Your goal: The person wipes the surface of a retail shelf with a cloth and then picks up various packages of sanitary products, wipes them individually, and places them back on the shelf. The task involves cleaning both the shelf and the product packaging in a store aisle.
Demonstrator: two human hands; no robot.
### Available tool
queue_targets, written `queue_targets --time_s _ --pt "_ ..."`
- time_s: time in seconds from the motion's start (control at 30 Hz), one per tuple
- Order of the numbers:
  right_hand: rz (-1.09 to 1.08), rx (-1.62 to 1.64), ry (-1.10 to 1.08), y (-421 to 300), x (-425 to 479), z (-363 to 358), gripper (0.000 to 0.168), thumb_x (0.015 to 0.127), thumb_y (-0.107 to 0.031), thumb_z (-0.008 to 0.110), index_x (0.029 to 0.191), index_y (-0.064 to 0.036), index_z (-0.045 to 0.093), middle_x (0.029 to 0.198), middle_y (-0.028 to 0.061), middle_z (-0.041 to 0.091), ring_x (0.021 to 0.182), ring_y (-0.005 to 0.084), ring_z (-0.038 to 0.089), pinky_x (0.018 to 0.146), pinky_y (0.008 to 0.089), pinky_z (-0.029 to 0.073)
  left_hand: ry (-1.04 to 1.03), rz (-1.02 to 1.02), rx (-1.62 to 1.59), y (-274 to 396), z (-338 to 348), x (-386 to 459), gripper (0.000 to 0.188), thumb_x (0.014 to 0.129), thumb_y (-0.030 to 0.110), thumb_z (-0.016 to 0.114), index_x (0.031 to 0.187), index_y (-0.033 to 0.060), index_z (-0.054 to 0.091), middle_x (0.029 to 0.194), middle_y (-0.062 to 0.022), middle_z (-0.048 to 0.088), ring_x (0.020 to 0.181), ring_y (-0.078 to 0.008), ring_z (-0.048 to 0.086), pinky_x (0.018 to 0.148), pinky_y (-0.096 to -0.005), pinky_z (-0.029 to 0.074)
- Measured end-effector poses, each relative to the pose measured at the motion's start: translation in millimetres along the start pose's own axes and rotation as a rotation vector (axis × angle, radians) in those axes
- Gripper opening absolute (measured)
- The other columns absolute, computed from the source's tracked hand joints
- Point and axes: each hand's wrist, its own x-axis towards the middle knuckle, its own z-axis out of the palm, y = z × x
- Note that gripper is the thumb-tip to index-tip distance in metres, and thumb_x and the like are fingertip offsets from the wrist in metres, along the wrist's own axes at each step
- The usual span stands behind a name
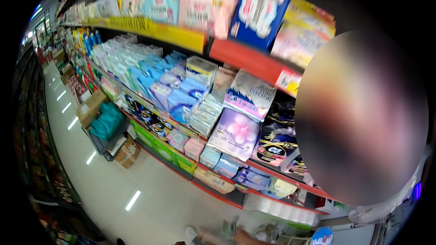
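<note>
At the bottom edge a blurred bare hand or forearm [243, 236], seemingly my right, shows beside a small grey-green thing [230, 226]. Whether the fingers hold that thing is too smeared to tell. A small brown patch [180, 243] at the same edge may be the tip of my left hand; the rest is cut off. Before me runs a long store shelf [245, 56] of packaged hygiene goods. A lilac pack with a pink flower [235, 132] leans at its front, below a white and pink pack [251, 95]. Black packs [276, 143] stand to their right.
A blurred oval [361, 119] hides the right side. Cardboard boxes [91, 107] and a teal bag [106, 120] sit along the aisle, with another carton [127, 151] on the tiled floor [160, 194]. A dark shelf [34, 136] lines the left. White rolls [281, 207] lie low.
</note>
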Motion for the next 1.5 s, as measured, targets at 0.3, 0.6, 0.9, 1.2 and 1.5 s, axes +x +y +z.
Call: queue_targets --time_s 0.3,0.6,0.9,1.2,1.5 --pt "-0.166 1.079 -0.479 -327.3 -187.5 -172.2 0.054 0.074 -0.004 0.069 0.125 0.000 0.052 0.108 0.0098 0.063 0.095 0.0207 0.063 0.084 0.0354 0.052 -0.075 0.066 -0.619 305.2 -179.7 -93.3 0.035 0.090 0.014 0.063 0.119 -0.0053 0.057 0.106 -0.0104 0.065 0.091 -0.0189 0.065 0.077 -0.0282 0.053" --pt "-0.300 0.544 0.055 -308.0 -199.1 -191.5 0.066 0.078 -0.027 0.067 0.135 -0.004 0.042 0.114 0.0156 0.060 0.100 0.0266 0.062 0.085 0.0407 0.051 -0.067 0.503 -0.245 343.2 -273.1 -101.5 0.020 0.089 0.007 0.062 0.108 0.0004 0.061 0.100 -0.0083 0.067 0.093 -0.0168 0.062 0.084 -0.0308 0.049" --pt "-0.035 -0.962 -0.308 -165.7 -297.2 -200.2 0.046 0.074 -0.046 0.066 0.103 -0.011 0.070 0.097 0.0172 0.065 0.088 0.0347 0.065 0.070 0.0482 0.051 -0.448 -0.093 1.059 175.1 -299.3 -253.1 0.032 0.080 0.038 0.061 0.101 0.0152 0.063 0.100 -0.0131 0.062 0.105 -0.0311 0.058 0.093 -0.0524 0.040" --pt "-0.007 -0.626 -0.577 -73.9 -280.7 -118.3 0.042 0.075 -0.041 0.064 0.103 -0.009 0.070 0.097 0.0170 0.065 0.087 0.0342 0.065 0.070 0.0478 0.051 -0.331 -0.180 0.870 153.0 -268.8 -262.3 0.035 0.080 0.039 0.062 0.106 0.0149 0.061 0.106 -0.0134 0.061 0.108 -0.0312 0.057 0.095 -0.0536 0.038" --pt "0.026 -0.561 -0.582 -46.0 -257.3 -103.9 0.038 0.076 -0.035 0.063 0.102 -0.008 0.070 0.096 0.0168 0.066 0.087 0.0336 0.065 0.070 0.0473 0.050 -0.316 -0.173 0.843 160.5 -264.3 -250.9 0.039 0.081 0.040 0.062 0.111 0.0145 0.060 0.111 -0.0137 0.059 0.111 -0.0313 0.056 0.097 -0.0548 0.035"
